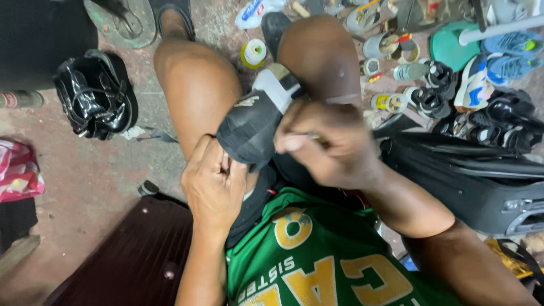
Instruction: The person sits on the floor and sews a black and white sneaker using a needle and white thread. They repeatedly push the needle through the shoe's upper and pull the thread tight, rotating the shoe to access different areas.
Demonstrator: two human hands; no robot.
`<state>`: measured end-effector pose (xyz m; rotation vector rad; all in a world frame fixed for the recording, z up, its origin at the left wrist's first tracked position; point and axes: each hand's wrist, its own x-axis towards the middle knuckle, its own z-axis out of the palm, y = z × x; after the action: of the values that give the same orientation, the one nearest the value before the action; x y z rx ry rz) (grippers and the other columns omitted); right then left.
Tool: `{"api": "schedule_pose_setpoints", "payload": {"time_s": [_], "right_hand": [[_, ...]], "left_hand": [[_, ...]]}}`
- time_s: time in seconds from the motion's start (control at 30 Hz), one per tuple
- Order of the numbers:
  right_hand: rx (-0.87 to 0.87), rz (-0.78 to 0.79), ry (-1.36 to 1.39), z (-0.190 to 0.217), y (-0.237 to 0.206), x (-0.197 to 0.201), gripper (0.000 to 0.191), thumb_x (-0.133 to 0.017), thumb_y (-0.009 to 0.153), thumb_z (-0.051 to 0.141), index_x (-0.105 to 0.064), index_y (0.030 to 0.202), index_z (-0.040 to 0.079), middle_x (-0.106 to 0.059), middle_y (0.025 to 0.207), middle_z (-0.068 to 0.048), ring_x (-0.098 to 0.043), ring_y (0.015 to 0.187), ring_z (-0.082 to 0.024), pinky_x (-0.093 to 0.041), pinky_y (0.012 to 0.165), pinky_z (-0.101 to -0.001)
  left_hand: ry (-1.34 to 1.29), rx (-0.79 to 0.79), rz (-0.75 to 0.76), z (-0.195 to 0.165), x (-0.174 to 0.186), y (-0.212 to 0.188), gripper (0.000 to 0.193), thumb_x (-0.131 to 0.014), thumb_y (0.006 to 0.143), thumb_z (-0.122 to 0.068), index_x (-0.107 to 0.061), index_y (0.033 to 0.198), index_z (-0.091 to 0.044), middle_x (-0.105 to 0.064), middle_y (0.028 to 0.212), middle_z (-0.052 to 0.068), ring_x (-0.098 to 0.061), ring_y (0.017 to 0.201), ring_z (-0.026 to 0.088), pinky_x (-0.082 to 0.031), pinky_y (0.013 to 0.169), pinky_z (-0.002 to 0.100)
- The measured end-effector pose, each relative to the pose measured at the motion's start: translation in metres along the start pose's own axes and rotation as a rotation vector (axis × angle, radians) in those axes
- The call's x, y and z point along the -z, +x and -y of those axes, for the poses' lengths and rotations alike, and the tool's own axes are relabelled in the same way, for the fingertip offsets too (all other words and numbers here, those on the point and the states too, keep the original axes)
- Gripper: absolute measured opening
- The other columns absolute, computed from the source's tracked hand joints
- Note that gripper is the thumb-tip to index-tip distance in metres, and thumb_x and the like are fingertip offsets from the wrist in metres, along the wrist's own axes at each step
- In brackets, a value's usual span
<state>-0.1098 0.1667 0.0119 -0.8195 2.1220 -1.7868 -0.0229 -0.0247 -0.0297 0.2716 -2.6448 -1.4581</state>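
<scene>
A black shoe with a white sole (258,116) lies between my bare knees, sole end pointing away from me. My left hand (212,184) grips the shoe's near edge, fingers curled into the opening. My right hand (320,139) is closed around a thin tool, pressed against the shoe's right side; the tool's tip is hidden behind my fingers. I wear a green shirt with yellow letters (317,260).
A pair of shiny black shoes (96,93) sits on the floor at left. Thread spools, small bottles and several shoes (487,79) crowd the upper right. A dark suitcase (481,181) lies at right, a maroon case (130,260) at lower left.
</scene>
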Motion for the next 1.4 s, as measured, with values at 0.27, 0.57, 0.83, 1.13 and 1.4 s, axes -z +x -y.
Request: {"api": "schedule_pose_setpoints", "payload": {"time_s": [0.27, 0.57, 0.83, 1.13, 1.4], "right_hand": [[0.133, 0.039, -0.611, -0.006, 0.032, -0.026, 0.024, -0.076, 0.096, 0.011, -0.057, 0.082, 0.004, -0.057, 0.075, -0.013, -0.060, 0.066, -0.033, -0.046, 0.062, -0.0433], [0.117, -0.016, -0.437, -0.039, 0.049, -0.029, 0.028, -0.064, 0.104, 0.012, -0.054, 0.079, 0.007, -0.053, 0.070, -0.009, -0.055, 0.058, -0.025, -0.043, 0.057, -0.0378], [-0.114, -0.104, 0.168, -0.035, 0.016, -0.011, 0.035, -0.051, 0.118, 0.024, -0.049, 0.088, 0.006, -0.055, 0.067, -0.002, -0.050, 0.057, -0.009, -0.043, 0.055, -0.0276], [-0.206, -0.495, 0.327, -0.032, -0.021, 0.050, 0.040, -0.037, 0.108, 0.028, -0.060, 0.109, -0.005, -0.066, 0.115, -0.015, -0.055, 0.064, -0.013, -0.037, 0.045, -0.0218], [-0.420, -0.507, 0.188, -0.061, -0.085, 0.090, 0.046, -0.038, 0.114, 0.028, -0.063, 0.117, -0.009, -0.063, 0.083, -0.016, -0.043, 0.052, -0.011, -0.034, 0.049, -0.0221]], "left_hand": [[-0.083, -0.043, -0.025, 0.017, 0.011, 0.015, 0.027, -0.075, 0.087, -0.011, -0.053, 0.072, -0.004, -0.049, 0.069, 0.011, -0.052, 0.061, 0.028, -0.041, 0.057, 0.040], [-0.264, -0.026, 0.031, 0.053, 0.024, 0.034, 0.043, -0.077, 0.086, -0.002, -0.040, 0.065, -0.002, -0.042, 0.063, 0.009, -0.042, 0.054, 0.023, -0.033, 0.052, 0.035], [-0.325, 0.098, 0.097, 0.025, 0.027, 0.018, 0.020, -0.071, 0.092, -0.005, -0.054, 0.083, -0.001, -0.050, 0.074, 0.007, -0.050, 0.064, 0.018, -0.041, 0.059, 0.030], [-0.648, 0.223, 0.102, -0.019, -0.027, 0.013, 0.026, -0.065, 0.100, -0.009, -0.069, 0.124, 0.001, -0.076, 0.117, 0.008, -0.070, 0.107, 0.013, -0.055, 0.097, 0.030], [-0.982, 0.331, 0.365, 0.010, -0.021, 0.061, 0.030, -0.059, 0.107, -0.016, -0.065, 0.129, 0.004, -0.071, 0.116, 0.005, -0.065, 0.100, 0.011, -0.054, 0.093, 0.029]]}}
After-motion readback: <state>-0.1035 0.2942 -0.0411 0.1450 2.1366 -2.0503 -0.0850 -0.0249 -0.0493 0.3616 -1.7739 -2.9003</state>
